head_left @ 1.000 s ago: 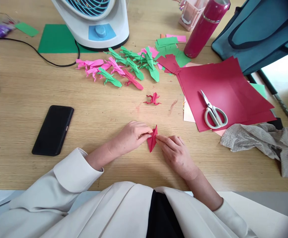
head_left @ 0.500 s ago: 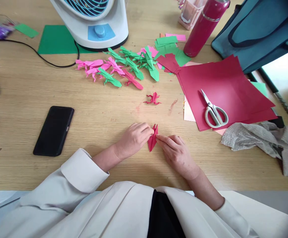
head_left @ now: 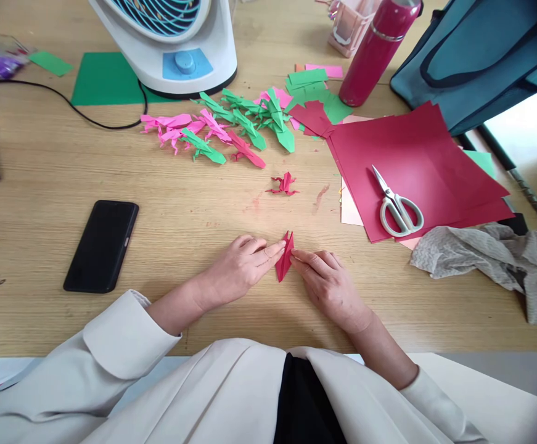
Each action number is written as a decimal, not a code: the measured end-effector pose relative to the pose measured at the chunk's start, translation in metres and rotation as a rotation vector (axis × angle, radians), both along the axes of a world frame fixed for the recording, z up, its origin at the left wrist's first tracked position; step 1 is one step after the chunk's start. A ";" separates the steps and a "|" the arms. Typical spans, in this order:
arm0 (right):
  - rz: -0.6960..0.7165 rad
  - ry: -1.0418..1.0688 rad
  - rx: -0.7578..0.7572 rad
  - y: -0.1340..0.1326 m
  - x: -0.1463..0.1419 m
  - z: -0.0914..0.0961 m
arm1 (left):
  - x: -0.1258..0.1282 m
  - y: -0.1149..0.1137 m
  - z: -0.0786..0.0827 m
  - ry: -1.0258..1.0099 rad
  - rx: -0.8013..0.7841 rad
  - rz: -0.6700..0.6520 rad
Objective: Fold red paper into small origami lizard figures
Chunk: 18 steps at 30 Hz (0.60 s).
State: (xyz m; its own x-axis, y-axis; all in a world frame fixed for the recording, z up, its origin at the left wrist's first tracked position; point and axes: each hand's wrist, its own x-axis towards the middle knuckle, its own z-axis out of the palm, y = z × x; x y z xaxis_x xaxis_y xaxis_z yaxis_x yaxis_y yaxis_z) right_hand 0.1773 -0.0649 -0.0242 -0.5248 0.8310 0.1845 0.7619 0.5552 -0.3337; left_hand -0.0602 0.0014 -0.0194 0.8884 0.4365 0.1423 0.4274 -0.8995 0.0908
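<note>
A small diamond-shaped folded red paper (head_left: 285, 262) lies on the wooden table in front of me, its two narrow points facing away. From the left, my left hand (head_left: 243, 266) presses its fingertips onto the paper's upper part, with the fingers straightened and held together. My right hand (head_left: 330, 287) has its fingers bent and closed at the paper's right edge; its thumb is mostly hidden. Just beyond them sits a small red folded paper figure (head_left: 285, 184) with spread legs.
Several green paper figures (head_left: 248, 128) and pink paper figures (head_left: 171, 126) lie before a white fan (head_left: 189, 61). At right are scissors (head_left: 400, 209) on red sheets (head_left: 448, 166), a grey cloth (head_left: 485, 259), a red bottle (head_left: 374, 58) and a blue bag (head_left: 471, 68). A phone (head_left: 100, 246) lies at left.
My left hand has shifted slightly left and lower, its fingers straightening from a more bent grip. The right hand and the folded paper stay nearly in place. The view has moved a little.
</note>
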 end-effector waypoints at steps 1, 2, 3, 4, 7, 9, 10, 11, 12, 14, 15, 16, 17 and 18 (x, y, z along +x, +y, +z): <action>-0.001 0.000 -0.003 0.000 0.000 0.000 | -0.001 0.001 0.001 0.012 -0.007 -0.002; -0.001 0.002 -0.007 0.000 0.000 0.000 | -0.001 0.002 0.002 0.026 -0.014 -0.003; -0.002 0.003 -0.010 0.000 0.000 0.000 | -0.002 0.002 0.003 0.040 -0.020 -0.003; -0.002 0.004 -0.012 0.001 0.000 0.001 | -0.002 0.002 0.004 0.053 -0.026 -0.004; -0.003 -0.011 -0.014 0.001 0.000 0.002 | -0.004 0.002 0.004 0.081 -0.039 -0.005; -0.010 -0.030 -0.013 0.001 -0.002 0.003 | -0.004 0.001 0.004 0.090 -0.039 0.007; -0.016 -0.037 -0.011 0.001 -0.002 0.004 | -0.004 0.001 0.004 0.092 -0.037 0.015; -0.022 -0.044 -0.010 0.001 -0.003 0.004 | -0.004 0.001 0.004 0.096 -0.036 0.020; -0.027 -0.047 -0.009 0.001 -0.003 0.004 | -0.004 0.001 0.004 0.099 -0.035 0.024; -0.032 -0.050 -0.006 0.001 -0.004 0.004 | -0.004 0.001 0.004 0.114 -0.036 0.026; -0.031 -0.051 -0.006 0.001 -0.004 0.004 | -0.003 0.001 0.005 0.125 -0.036 0.024; -0.031 -0.054 -0.006 0.002 -0.004 0.004 | -0.003 0.002 0.005 0.138 -0.036 0.020; -0.032 -0.058 -0.007 0.002 -0.005 0.004 | -0.004 0.003 0.005 0.149 -0.035 0.015; -0.034 -0.063 -0.008 0.003 -0.005 0.004 | -0.004 0.004 0.005 0.156 -0.033 0.011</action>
